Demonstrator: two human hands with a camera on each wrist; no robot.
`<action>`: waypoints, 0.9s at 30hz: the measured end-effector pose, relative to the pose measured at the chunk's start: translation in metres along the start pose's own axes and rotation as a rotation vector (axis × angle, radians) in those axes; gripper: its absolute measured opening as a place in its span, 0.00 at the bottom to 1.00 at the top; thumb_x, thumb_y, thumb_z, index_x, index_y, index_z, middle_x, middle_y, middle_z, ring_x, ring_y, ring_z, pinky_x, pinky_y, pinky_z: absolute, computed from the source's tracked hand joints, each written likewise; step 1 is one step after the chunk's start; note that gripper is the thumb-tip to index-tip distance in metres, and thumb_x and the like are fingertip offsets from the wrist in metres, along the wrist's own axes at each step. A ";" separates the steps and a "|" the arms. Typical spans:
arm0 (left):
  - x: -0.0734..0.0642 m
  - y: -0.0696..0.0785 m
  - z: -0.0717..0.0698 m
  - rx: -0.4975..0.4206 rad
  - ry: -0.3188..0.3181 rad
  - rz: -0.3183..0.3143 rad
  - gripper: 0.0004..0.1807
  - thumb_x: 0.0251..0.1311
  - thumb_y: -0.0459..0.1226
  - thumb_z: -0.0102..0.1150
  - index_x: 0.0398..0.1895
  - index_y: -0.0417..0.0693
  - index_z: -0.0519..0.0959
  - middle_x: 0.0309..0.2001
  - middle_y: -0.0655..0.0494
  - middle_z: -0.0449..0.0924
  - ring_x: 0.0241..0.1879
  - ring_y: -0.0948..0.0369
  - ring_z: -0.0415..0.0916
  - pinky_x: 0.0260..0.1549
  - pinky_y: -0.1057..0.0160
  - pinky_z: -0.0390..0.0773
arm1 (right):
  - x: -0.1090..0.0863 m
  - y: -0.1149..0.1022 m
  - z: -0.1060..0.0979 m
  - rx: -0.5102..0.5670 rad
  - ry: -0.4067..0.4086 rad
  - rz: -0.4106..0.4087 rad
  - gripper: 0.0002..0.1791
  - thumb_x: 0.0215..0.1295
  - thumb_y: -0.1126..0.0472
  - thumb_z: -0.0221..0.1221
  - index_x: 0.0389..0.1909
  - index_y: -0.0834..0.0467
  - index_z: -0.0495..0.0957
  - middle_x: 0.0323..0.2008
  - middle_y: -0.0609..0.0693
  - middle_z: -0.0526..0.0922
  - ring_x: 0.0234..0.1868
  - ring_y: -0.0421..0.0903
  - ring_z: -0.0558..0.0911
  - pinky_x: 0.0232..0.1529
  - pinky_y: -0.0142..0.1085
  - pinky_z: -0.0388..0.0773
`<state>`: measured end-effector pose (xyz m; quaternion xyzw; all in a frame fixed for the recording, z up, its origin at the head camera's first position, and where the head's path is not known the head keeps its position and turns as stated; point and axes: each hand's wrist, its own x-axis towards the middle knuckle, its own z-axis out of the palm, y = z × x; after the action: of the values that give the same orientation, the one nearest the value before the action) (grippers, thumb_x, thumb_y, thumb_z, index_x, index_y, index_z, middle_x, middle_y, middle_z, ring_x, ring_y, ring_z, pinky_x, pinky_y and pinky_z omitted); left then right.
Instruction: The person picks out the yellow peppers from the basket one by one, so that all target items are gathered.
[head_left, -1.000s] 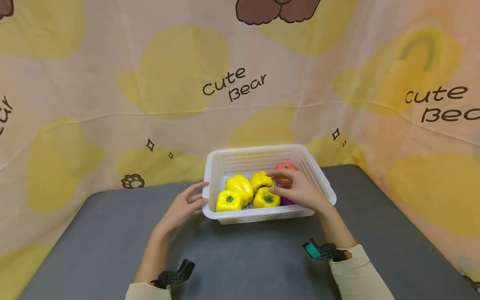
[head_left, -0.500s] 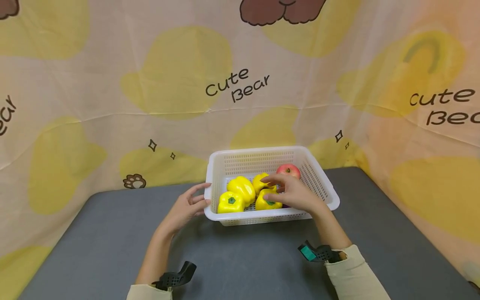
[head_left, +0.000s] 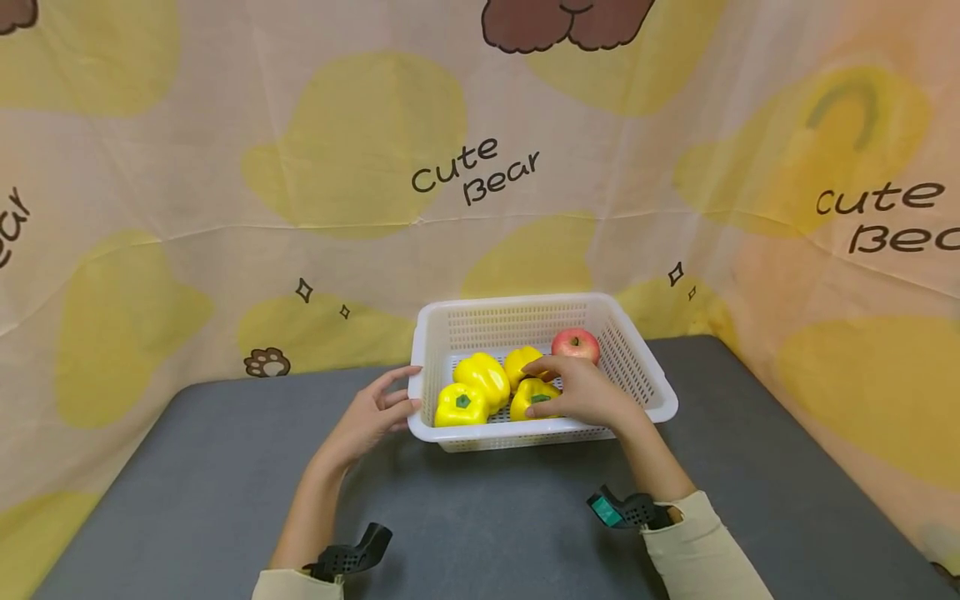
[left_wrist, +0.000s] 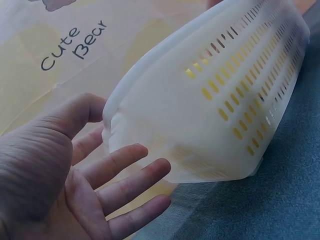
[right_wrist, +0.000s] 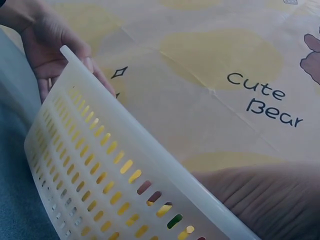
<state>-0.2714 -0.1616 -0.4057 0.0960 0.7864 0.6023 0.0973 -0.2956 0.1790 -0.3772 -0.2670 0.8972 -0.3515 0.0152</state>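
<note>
A white slotted plastic basket holds several yellow bell peppers and a red apple. My right hand reaches in over the near rim. Its thumb and fingers span the front right yellow bell pepper, thumb on the near side, fingers on the far side; the palm hides part of it. My left hand touches the basket's left end, fingers loosely extended at the rim; in the left wrist view its lower fingers are spread in front of the basket wall.
Two yellow bell peppers lie to the left in the basket, and another sits behind the one under my right hand. The basket stands on a grey tabletop. A printed cloth hangs close behind.
My right hand has moved left and lower, from above the basket's right part onto the front right pepper. The apple is uncovered; the purple thing is now hidden. My left hand stays at the rim.
</note>
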 end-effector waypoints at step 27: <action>0.000 0.001 -0.001 0.000 -0.005 -0.009 0.34 0.68 0.40 0.62 0.75 0.51 0.62 0.67 0.40 0.75 0.52 0.55 0.84 0.52 0.56 0.84 | 0.007 -0.007 0.005 -0.160 -0.025 0.120 0.38 0.54 0.44 0.73 0.63 0.59 0.78 0.58 0.54 0.84 0.55 0.50 0.81 0.63 0.52 0.75</action>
<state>-0.2710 -0.1619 -0.4043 0.0942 0.7865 0.6018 0.1019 -0.2975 0.1684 -0.3757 -0.2173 0.9366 -0.2737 0.0260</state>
